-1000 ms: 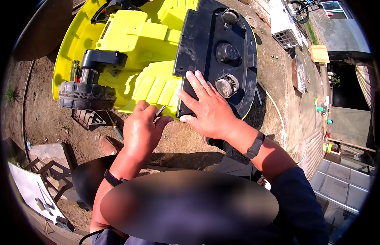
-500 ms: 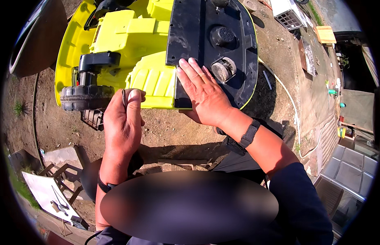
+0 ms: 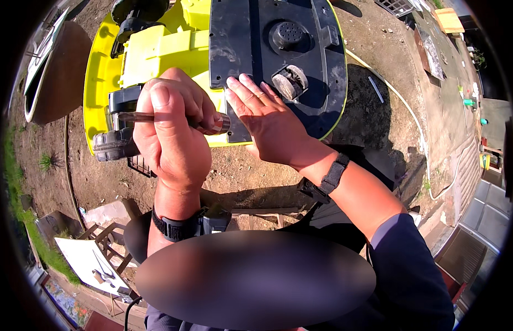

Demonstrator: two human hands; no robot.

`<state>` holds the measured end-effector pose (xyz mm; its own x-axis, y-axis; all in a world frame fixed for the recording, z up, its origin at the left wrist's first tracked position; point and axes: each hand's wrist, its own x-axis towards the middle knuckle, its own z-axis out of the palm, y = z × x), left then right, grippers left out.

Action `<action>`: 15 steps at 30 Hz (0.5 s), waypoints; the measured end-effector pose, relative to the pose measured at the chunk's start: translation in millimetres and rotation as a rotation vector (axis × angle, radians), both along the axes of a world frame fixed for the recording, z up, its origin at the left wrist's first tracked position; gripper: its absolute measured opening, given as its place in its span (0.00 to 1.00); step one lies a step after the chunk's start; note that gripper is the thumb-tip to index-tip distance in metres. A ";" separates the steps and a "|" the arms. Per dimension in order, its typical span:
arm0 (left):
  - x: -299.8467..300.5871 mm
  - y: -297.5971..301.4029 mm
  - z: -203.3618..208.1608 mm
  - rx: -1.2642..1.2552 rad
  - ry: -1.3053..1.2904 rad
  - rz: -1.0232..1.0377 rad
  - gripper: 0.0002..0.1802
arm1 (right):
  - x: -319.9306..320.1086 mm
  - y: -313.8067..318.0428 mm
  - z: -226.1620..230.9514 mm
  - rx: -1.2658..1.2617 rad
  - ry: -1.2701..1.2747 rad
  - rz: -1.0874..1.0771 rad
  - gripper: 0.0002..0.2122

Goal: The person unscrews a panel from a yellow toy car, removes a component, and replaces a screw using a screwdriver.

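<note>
Head view, landmark the flat black plastic panel (image 3: 267,60) on the bright-yellow moulded plastic body (image 3: 157,52): slim metal tool with shiny ribbed end (image 3: 220,123) runs roughly left-right, ribbed end over panel's near-left edge; contact unclear. Left hand (image 3: 173,129) is nearer the tool, grip closed round it. Right hand (image 3: 272,118) open, palm down on panel's near-left corner, grasping nothing visible.

R hand (image 3: 270,127): flat on blk panel (image 3: 234,49), fingers extended
L hand (image 3: 173,132): fisted rnd metal tool (image 3: 219,123), ribbed end twd R hand
Yel. body (image 3: 157,52): part-covered by panel, w/ blk wheel (image 3: 114,145) at L
Wht board (image 3: 82,251): lower L, w/ small items on top
</note>
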<state>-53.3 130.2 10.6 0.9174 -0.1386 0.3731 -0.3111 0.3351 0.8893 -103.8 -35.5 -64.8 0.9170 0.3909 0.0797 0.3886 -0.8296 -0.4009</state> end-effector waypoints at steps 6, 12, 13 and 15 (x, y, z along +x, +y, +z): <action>2.0 -7.6 -1.5 -0.013 -0.098 -0.016 0.23 | -2.3 -1.3 -9.6 0.076 -0.082 -0.023 0.41; 4.6 -0.9 -43.2 0.254 -0.060 0.070 0.19 | 1.2 -0.8 -2.3 -0.041 -0.027 -0.032 0.31; -0.1 1.5 -45.9 0.316 -0.058 0.098 0.19 | 0.6 -0.2 -3.6 -0.042 -0.031 -0.038 0.31; -9.2 9.6 -46.3 0.597 -0.094 0.178 0.13 | -1.8 0.3 -5.4 -0.019 -0.035 -0.060 0.30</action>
<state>-62.4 139.8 -35.8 0.9125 -0.1962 0.3590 -0.4026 -0.2750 0.8731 -105.6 -35.2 -70.3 0.9356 0.3369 0.1053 0.3513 -0.8591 -0.3723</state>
